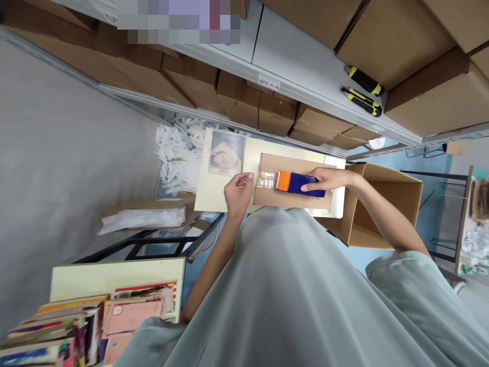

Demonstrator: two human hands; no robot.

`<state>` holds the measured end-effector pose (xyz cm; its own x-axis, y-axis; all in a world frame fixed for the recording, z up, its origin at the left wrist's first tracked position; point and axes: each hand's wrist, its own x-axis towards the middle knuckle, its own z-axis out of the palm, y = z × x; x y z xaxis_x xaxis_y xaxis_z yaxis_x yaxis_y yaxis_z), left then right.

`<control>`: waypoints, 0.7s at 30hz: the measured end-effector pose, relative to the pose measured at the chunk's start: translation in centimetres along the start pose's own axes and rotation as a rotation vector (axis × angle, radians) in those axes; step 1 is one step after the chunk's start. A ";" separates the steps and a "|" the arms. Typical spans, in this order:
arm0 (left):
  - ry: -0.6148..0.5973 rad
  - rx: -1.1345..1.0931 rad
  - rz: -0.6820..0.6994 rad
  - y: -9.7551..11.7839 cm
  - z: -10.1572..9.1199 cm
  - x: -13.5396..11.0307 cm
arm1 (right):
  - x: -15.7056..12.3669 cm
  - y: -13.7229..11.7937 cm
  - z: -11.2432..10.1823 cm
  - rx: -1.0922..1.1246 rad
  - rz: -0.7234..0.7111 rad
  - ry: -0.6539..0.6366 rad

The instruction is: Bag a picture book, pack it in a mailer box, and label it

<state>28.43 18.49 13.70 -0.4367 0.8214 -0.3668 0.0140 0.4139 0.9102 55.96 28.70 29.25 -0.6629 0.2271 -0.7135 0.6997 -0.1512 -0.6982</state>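
A flat brown cardboard box (263, 165) lies on the pale yellow tabletop (204, 188). Clear tape (266, 180) shines near its left end. My right hand (324, 179) is closed around a blue and orange tape dispenser (301, 184), resting over the box with its toothed orange end toward the tape. Just left of the box, apart from it, is my left hand (239, 191); its fingers are curled in with the thumb against them, and I see nothing in them. A printed sheet (226, 153) lies beyond that hand.
A shelf rack (237, 56) with several brown boxes (277, 112) runs along the back. Two utility knives (361, 102) lie on it. An open carton (382, 204) stands right of the table, white scraps (178, 153) pile up at left, and packets (57, 331) fill the lower left.
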 end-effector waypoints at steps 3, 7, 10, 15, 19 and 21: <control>-0.019 0.124 0.114 1.1 0.2 -1.0 | 0.0 0.1 0.2 0.001 -0.019 0.007; -0.009 0.131 0.111 1.4 1.2 -1.2 | 0.4 0.3 0.2 0.012 -0.040 -0.011; 0.026 0.110 0.151 1.1 1.9 -1.3 | 0.1 0.6 0.0 0.026 -0.041 -0.042; 0.119 0.171 0.181 0.4 2.1 -1.1 | -5.2 3.2 -1.5 -0.026 0.020 -0.049; 0.146 0.201 0.214 -0.2 2.5 -0.5 | -13.4 8.0 -2.7 -0.030 0.148 -0.014; 0.132 0.212 0.228 -0.4 3.2 -0.4 | -17.0 10.5 -2.8 -0.012 0.200 -0.003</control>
<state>31.44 19.24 12.81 -0.5129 0.8504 -0.1175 0.3058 0.3089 0.9006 75.27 25.92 34.20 -0.5113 0.1910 -0.8379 0.8206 -0.1812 -0.5421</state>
